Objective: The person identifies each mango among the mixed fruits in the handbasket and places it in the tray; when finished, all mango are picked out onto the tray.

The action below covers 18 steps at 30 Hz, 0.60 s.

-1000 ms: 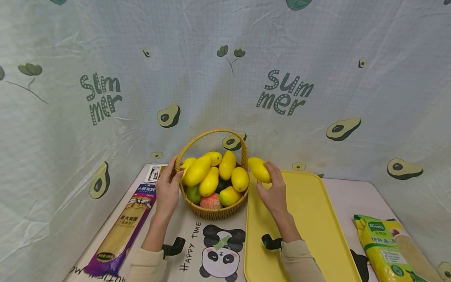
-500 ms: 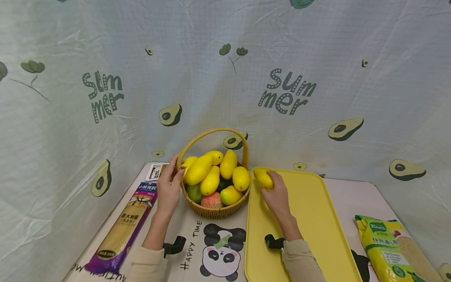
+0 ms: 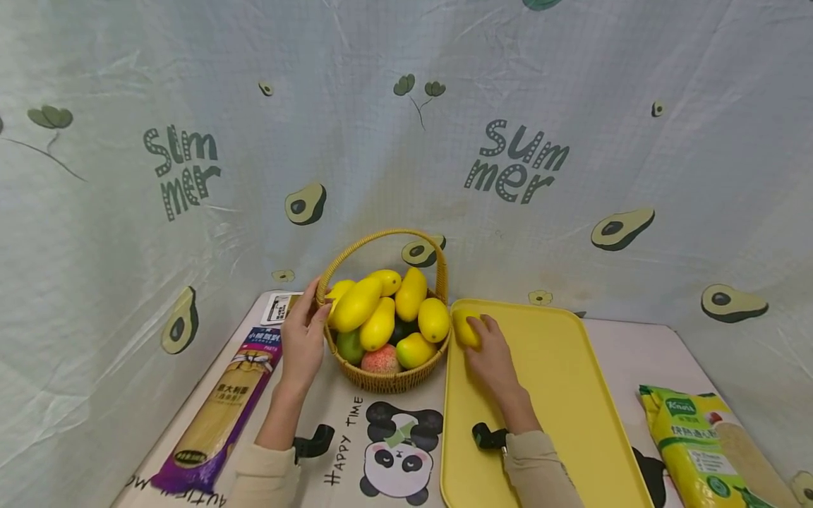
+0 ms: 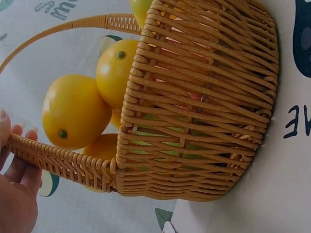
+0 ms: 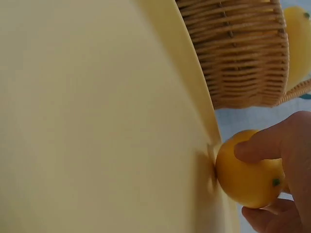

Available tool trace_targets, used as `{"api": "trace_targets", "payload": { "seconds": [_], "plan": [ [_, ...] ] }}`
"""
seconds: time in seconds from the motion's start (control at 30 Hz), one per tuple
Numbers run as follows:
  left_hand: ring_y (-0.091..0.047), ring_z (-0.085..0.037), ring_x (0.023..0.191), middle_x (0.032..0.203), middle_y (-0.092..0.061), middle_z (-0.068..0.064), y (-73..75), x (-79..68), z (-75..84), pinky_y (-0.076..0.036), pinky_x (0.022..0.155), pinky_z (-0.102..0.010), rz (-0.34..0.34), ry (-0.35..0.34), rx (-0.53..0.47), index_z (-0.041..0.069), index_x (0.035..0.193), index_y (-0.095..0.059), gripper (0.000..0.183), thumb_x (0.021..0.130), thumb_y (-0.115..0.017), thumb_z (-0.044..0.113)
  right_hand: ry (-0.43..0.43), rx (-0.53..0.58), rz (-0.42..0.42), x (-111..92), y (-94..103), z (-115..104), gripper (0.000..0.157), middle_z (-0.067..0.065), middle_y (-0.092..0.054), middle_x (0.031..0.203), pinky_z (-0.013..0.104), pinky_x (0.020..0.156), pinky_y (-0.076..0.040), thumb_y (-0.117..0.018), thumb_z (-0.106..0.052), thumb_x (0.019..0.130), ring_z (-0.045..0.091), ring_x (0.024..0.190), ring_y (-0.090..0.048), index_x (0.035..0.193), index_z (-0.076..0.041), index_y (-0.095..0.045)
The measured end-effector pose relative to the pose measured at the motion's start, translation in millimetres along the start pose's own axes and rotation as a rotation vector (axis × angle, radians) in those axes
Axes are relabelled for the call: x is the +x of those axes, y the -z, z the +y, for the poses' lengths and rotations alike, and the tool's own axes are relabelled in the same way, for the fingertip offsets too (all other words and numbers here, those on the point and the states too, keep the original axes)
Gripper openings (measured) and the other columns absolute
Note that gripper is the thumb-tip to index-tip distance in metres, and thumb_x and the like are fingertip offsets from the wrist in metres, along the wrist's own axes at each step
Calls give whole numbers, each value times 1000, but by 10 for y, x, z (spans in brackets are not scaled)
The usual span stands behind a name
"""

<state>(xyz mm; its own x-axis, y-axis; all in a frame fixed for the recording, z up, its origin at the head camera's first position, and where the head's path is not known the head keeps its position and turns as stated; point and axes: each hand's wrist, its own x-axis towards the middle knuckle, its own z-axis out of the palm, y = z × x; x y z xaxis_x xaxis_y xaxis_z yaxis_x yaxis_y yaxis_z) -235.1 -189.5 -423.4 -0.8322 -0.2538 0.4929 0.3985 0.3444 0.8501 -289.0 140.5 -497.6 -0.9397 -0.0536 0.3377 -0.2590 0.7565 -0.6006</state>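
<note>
A wicker basket (image 3: pixel 389 382) stands at the back middle, heaped with several yellow mangoes (image 3: pixel 378 324), a green fruit (image 3: pixel 350 349) and a peach (image 3: pixel 380 360). My left hand (image 3: pixel 303 351) holds the left side of its arched handle (image 4: pixel 63 160), fingers behind the handle in the left wrist view. At the far left corner of the yellow tray (image 3: pixel 546 395), my right hand (image 3: pixel 492 360) grips a single mango (image 3: pixel 466 328) between thumb and fingers. In the right wrist view that mango (image 5: pixel 250 182) is low against the tray's edge, its stem end towards the palm.
To the left lies a purple pack of pasta (image 3: pixel 225 409), with a white-labelled item (image 3: pixel 277 310) behind it. A green and yellow Knorr bag (image 3: pixel 705 444) lies at the far right. A panda print (image 3: pixel 399 458) marks the tablecloth before the basket. A patterned curtain (image 3: pixel 381 155) encloses the back.
My right hand has lowered the mango from beside the basket rim down to the tray's far left corner, then shifted it slightly left. The left hand has stayed on the basket handle.
</note>
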Motion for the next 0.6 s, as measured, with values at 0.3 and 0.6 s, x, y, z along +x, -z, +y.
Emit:
{"api": "trace_targets", "payload": {
  "seconds": [0.3, 0.6],
  "plan": [
    [-57, -18, 126, 137, -59, -7, -7, 9, -11, -48, 98, -10, -2, 3, 0, 32, 151, -42, 49, 104, -51, 24, -4, -42, -6, 6, -56, -32, 52, 22, -38, 153, 57, 115, -38, -59, -13, 89, 43, 139, -41, 140, -7, -56],
    [-58, -18, 123, 134, -60, -7, -7, 9, -3, -48, 97, -8, 5, 2, -9, 23, 151, -43, 49, 103, -51, 22, -24, -7, 46, 34, -92, -35, 49, 20, -41, 152, 57, 114, -40, -62, -13, 91, 41, 139, -42, 139, -7, -56]
  ]
}}
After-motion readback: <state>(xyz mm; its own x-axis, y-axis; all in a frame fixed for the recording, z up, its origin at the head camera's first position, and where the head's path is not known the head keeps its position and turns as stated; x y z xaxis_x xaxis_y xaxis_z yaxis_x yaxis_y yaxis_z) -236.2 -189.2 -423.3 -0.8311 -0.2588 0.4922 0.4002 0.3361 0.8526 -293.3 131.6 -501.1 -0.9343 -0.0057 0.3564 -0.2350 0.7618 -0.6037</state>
